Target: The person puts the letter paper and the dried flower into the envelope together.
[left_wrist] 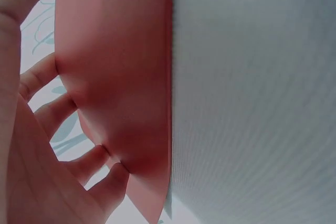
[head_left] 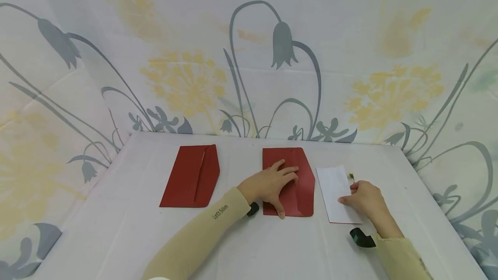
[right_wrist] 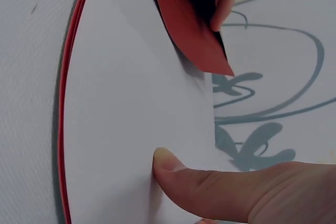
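Red envelope (head_left: 301,172) pressed flat near the table's (head_left: 116,228) middle.
It is held under the spread left hand (head_left: 272,185); white paper (head_left: 334,193) is pinched by the right hand (head_left: 363,200).

White table (head_left: 116,228) set against a flowered backdrop, a red envelope (head_left: 191,176) lying flat at the left, a second red envelope (head_left: 303,163) near the middle, a white sheet (head_left: 333,185) just right of it, a small greenish speck (head_left: 351,176) at the sheet's far corner

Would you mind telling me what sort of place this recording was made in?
Probably a makeshift craft or recording booth: a white table walled in by floral printed sheets, with red envelopes and a white paper under the left hand and right hand.
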`<act>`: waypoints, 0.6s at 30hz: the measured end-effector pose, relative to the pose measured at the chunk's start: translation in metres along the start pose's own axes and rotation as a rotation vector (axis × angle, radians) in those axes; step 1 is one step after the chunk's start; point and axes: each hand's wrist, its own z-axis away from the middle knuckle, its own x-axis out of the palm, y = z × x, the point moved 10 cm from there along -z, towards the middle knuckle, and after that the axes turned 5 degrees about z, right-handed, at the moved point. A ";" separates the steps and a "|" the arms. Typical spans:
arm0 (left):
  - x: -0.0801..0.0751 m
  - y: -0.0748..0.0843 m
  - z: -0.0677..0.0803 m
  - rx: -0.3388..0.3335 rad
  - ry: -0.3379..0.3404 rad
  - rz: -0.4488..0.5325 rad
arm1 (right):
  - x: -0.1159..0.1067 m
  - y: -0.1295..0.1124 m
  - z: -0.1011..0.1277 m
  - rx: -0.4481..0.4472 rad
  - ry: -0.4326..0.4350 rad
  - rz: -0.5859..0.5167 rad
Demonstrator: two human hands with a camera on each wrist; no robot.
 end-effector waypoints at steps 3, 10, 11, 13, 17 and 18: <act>0.001 0.000 0.000 0.010 0.004 -0.010 | 0.003 0.002 -0.001 -0.003 -0.014 -0.007; 0.001 0.001 -0.001 0.029 0.001 -0.016 | -0.004 0.009 0.006 -0.046 0.014 -0.068; 0.001 0.001 -0.002 0.032 -0.001 -0.012 | -0.006 0.009 0.007 -0.050 0.019 -0.083; 0.001 0.001 -0.002 0.036 -0.007 -0.002 | -0.011 0.008 0.009 -0.060 0.025 -0.111; 0.002 0.000 -0.003 0.047 -0.022 0.026 | -0.017 0.004 0.013 -0.083 0.020 -0.209; 0.003 -0.001 -0.004 0.050 -0.024 0.026 | -0.017 0.003 0.013 -0.090 0.017 -0.242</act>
